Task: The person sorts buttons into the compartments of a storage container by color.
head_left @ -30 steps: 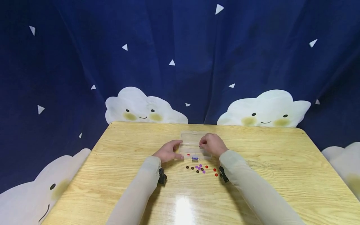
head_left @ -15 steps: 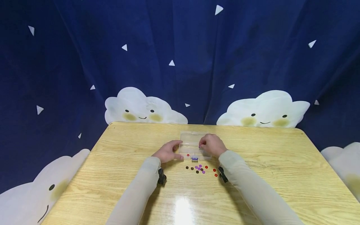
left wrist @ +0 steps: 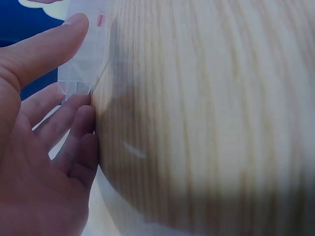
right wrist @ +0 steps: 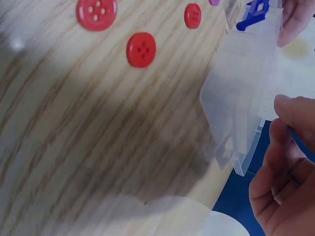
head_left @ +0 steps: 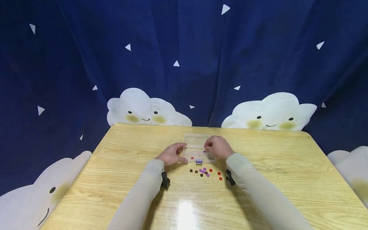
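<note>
A clear plastic compartment box lies on the table with its lid laid back. At its left end my left hand holds it, thumb along the front corner and fingers at the side. My right hand is over the box's right half, thumb and index fingertips close together. Just below those fingertips a purple button shows in the box. Nothing shows between them in the right wrist view. A red button sits in the front left compartment. The box's front has a blue latch.
Loose buttons lie on the table in front of the box: several purple, several dark brown and red ones. A dark blue curtain with clouds hangs behind the table. Both wrists wear black camera straps.
The purple button, at my right fingertips half a second ago, now shows slightly lower, apart from them. My right hand has shifted slightly right. My left hand stays at the box.
</note>
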The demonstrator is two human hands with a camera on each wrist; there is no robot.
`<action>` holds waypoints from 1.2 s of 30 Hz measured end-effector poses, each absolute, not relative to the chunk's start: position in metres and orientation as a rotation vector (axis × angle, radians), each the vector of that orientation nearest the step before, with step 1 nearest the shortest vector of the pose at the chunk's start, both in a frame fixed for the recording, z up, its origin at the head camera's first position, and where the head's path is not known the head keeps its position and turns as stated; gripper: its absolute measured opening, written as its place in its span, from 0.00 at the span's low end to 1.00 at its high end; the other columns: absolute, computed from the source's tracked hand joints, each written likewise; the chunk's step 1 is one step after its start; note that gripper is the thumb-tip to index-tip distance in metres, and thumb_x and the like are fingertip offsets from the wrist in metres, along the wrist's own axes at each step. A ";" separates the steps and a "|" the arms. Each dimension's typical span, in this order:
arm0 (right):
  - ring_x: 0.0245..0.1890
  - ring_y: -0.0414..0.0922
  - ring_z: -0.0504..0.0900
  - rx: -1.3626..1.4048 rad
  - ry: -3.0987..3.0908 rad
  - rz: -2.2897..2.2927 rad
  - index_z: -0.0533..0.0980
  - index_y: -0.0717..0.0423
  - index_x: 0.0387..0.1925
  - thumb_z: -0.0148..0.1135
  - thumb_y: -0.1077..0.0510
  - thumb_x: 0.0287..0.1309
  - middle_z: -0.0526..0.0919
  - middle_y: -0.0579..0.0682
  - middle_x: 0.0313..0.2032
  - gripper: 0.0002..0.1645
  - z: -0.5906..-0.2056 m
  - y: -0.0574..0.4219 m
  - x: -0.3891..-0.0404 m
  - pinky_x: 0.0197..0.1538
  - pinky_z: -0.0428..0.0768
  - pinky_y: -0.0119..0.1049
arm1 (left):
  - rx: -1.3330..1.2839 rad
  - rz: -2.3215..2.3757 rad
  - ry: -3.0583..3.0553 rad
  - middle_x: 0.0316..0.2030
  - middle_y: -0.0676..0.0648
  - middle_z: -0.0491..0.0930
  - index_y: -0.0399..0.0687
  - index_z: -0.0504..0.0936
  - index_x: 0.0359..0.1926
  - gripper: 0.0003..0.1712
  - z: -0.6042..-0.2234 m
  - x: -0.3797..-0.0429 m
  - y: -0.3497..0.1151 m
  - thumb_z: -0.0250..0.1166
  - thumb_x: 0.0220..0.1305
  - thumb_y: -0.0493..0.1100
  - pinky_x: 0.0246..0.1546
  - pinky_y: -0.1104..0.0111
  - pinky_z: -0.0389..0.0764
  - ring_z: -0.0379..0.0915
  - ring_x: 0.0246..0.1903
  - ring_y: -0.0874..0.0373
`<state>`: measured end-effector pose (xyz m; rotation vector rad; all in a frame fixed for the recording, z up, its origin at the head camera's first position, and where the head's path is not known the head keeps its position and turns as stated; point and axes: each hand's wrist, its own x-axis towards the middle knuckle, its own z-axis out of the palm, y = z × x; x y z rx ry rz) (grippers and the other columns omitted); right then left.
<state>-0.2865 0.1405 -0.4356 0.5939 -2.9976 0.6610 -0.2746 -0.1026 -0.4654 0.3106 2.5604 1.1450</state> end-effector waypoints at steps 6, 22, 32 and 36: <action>0.31 0.41 0.76 0.625 -2.999 0.711 0.85 0.54 0.31 0.66 0.61 0.60 0.84 0.48 0.31 0.04 -0.431 0.142 -0.285 0.40 0.78 0.37 | 0.302 1.128 2.571 0.59 0.46 0.75 0.55 0.68 0.72 0.45 -0.465 -0.276 -0.108 0.77 0.53 0.46 0.62 0.55 0.72 0.70 0.57 0.50; 0.29 0.35 0.75 0.907 -2.918 0.689 0.86 0.53 0.30 0.67 0.63 0.58 0.83 0.42 0.30 0.04 -0.434 0.154 -0.255 0.39 0.78 0.33 | 0.330 1.129 2.551 0.62 0.46 0.74 0.54 0.67 0.72 0.45 -0.462 -0.275 -0.108 0.76 0.55 0.45 0.63 0.55 0.72 0.70 0.58 0.50; 0.30 0.33 0.75 1.038 -2.902 0.662 0.85 0.50 0.29 0.69 0.64 0.56 0.82 0.39 0.29 0.05 -0.440 0.163 -0.228 0.38 0.79 0.31 | 0.338 1.141 2.533 0.65 0.47 0.73 0.54 0.67 0.72 0.44 -0.465 -0.272 -0.103 0.75 0.56 0.46 0.65 0.54 0.71 0.69 0.61 0.49; 0.31 0.33 0.76 1.048 -2.883 0.643 0.85 0.49 0.27 0.69 0.64 0.56 0.82 0.39 0.29 0.07 -0.443 0.163 -0.221 0.40 0.80 0.34 | 0.326 1.133 2.551 0.62 0.46 0.74 0.54 0.68 0.72 0.44 -0.463 -0.273 -0.103 0.76 0.55 0.46 0.63 0.54 0.72 0.70 0.59 0.50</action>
